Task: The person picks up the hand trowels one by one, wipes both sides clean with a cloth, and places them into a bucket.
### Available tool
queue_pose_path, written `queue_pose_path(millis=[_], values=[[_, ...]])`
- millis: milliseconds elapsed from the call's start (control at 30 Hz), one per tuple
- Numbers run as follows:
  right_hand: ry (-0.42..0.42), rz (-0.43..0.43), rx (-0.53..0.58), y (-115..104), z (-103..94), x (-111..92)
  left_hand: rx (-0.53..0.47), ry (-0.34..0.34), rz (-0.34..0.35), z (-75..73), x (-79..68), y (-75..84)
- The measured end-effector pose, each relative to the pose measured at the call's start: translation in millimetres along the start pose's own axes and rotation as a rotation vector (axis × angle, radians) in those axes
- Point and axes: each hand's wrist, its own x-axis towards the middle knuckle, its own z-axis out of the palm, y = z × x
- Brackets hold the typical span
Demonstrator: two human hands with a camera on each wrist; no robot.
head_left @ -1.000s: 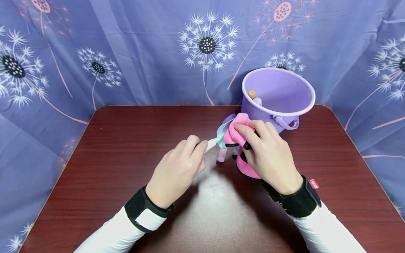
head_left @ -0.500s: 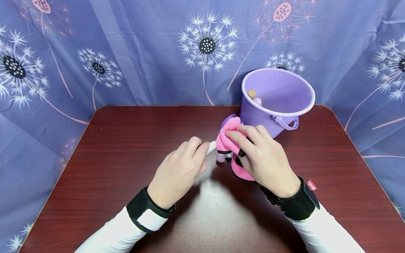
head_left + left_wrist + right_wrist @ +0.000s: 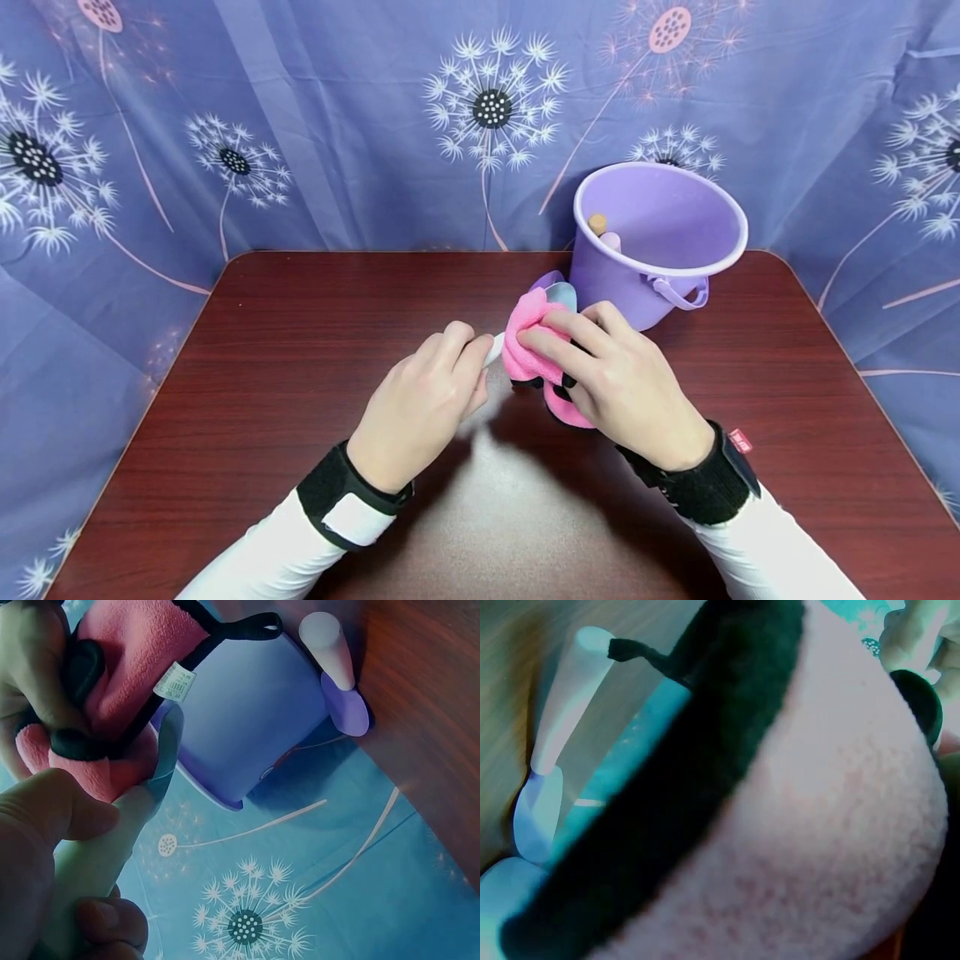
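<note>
the left hand [image 3: 423,400] has its fingers curled round the white handle [image 3: 494,349] of a small shovel [image 3: 564,293], maybe because that end is easy to grip and leaves the blue blade [image 3: 169,746] free. the right hand [image 3: 633,383] pinches a pink cloth [image 3: 531,337] bunched against the shovel, with the blade's tip poking out, perhaps because soft folds fit a curvy shape. the shovel is held over the table [image 3: 337,308], in front of the purple bucket [image 3: 622,287], which seems set back to give the hands room.

The cloth [image 3: 528,337] looks fuzzy, the shovel [image 3: 112,844] and bucket [image 3: 611,287] smooth plastic.
</note>
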Motion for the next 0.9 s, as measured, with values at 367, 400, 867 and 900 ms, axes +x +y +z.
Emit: queue_pose_path(millis=[367,400,867,900], values=[[-0.073,-0.033,0.011,4.8,-5.5,-2.2,-0.011,-0.005,-0.002,-3.8,0.7,-2.8],[-0.085,-0.029,-0.002,5.2,-6.1,-2.6,-0.011,-0.001,0.0,-3.7,0.9,-3.1],[-0.122,0.06,-0.128,14.5,-6.6,-4.9,-0.028,0.01,0.002,-7.9,0.9,-4.6],[-0.117,0.07,-0.133,14.6,-6.5,-4.9,-0.028,0.008,0.001,-8.2,0.8,-4.4]])
